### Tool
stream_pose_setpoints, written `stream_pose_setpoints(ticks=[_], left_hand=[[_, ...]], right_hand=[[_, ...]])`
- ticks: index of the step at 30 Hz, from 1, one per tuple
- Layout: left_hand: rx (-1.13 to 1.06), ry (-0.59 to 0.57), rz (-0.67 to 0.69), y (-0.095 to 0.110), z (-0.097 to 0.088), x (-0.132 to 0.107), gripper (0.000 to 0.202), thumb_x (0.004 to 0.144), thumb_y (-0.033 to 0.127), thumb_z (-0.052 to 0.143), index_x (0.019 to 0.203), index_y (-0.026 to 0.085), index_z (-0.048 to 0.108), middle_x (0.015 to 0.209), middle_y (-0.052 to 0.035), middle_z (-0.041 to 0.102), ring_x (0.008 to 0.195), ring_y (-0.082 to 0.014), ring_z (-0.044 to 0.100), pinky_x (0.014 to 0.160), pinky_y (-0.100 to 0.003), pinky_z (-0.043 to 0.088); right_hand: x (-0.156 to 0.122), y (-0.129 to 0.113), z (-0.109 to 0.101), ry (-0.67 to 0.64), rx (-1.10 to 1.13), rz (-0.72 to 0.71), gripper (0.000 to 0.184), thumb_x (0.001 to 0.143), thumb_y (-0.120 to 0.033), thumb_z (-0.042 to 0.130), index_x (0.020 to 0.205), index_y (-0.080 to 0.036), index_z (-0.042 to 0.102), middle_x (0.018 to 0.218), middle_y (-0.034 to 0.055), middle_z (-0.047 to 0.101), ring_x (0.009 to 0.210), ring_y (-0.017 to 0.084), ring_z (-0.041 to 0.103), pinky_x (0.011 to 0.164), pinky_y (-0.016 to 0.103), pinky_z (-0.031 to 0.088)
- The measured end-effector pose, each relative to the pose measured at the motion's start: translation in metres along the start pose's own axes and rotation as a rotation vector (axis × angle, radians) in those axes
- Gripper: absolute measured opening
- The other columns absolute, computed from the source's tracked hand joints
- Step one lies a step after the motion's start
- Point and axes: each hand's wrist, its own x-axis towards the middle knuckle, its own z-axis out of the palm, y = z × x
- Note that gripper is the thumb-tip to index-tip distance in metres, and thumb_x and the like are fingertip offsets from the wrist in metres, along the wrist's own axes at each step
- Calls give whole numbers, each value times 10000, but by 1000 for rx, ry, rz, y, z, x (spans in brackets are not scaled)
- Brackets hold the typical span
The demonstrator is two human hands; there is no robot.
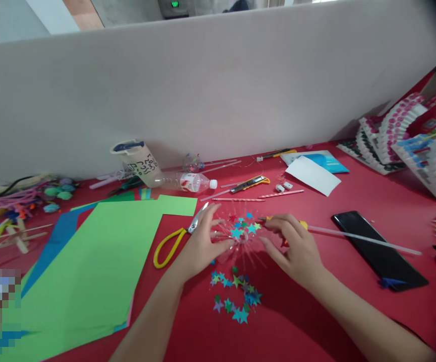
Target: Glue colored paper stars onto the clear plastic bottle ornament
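Observation:
A clear plastic piece cut into thin strips (pixel 245 246) fans out at the middle of the red table, with several shiny star shapes (pixel 237 233) in blue, green and red on it. My left hand (pixel 205 244) has its thumb and fingers curled around the left side of this piece. My right hand (pixel 295 246) is at its right side, thumb and fingertips apart with a gap between them; whether it touches a strip is unclear. More loose stars (pixel 242 296) are scattered in front. Partly under my right hand is a yellow-orange tool (pixel 303 224), mostly hidden.
Yellow-handled scissors (pixel 169 247) and green paper sheets (pixel 127 251) are on the left. Behind are a plastic bottle (pixel 188 182), a cup (pixel 140 163) and a utility knife (pixel 251 184). A phone (pixel 376 251) lies right, under a translucent stick (pixel 364 237). A white partition (pixel 203 95) borders the back.

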Motion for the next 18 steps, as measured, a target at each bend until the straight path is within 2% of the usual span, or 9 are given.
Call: stream_pose_setpoints(ticks=[3, 5, 7, 10, 13, 15, 18], left_hand=[[-128, 84, -112, 0, -7, 3, 632, 777, 424, 612, 1324, 261, 341, 1469, -113, 301, 1202, -272, 485, 913, -393, 465], [-187, 127, -220, -2, -11, 4, 543, 800, 507, 542, 1240, 201, 451, 1349, -137, 471, 1080, -278, 581, 851, -393, 492], [-262, 95, -328, -4, -11, 5, 560, 803, 578, 480, 1162, 150, 522, 1219, -163, 578, 929, -272, 650, 750, -383, 519], [-384, -11, -434, -9, -4, 6, 598, 799, 623, 444, 1168, 159, 530, 1225, -168, 583, 835, -237, 675, 666, -342, 524], [-513, -102, -474, -10, 5, 7, 579, 821, 637, 379, 1207, 223, 503, 1288, -124, 548, 850, -206, 676, 685, -327, 518], [-618, -134, -460, -5, 8, 7, 567, 842, 631, 338, 1228, 239, 475, 1284, -103, 550, 901, -206, 667, 726, -339, 515], [-731, -136, -363, 12, 5, 4, 549, 866, 597, 322, 1236, 219, 469, 1260, -106, 562, 995, -230, 632, 803, -375, 502]], right_hand=[[1, 2, 2, -117, 40, 118, 172, 836, -334, 567, 936, -194, 571, 841, 58, 613, 732, 191, 581, 623, 317, 481], [1, 2, 5, -142, 53, 103, 189, 826, -344, 582, 950, -201, 581, 869, 61, 627, 805, 210, 590, 689, 343, 488], [-1, 1, 10, -151, 71, 98, 213, 810, -321, 601, 986, -203, 578, 937, 73, 631, 872, 226, 591, 754, 379, 490], [-4, -2, 16, -169, 157, 124, 213, 802, -235, 589, 1011, -204, 564, 983, 78, 623, 902, 233, 598, 775, 403, 497], [-5, -3, 21, -159, 264, 125, 193, 804, -150, 539, 987, -205, 558, 946, 66, 624, 886, 220, 607, 771, 398, 507], [-5, -3, 21, -134, 300, 110, 190, 799, -116, 518, 964, -205, 556, 919, 57, 627, 871, 204, 608, 766, 377, 513], [-2, -4, 16, -81, 318, 87, 204, 798, -99, 503, 964, -207, 555, 948, 62, 631, 913, 199, 598, 793, 369, 503]])
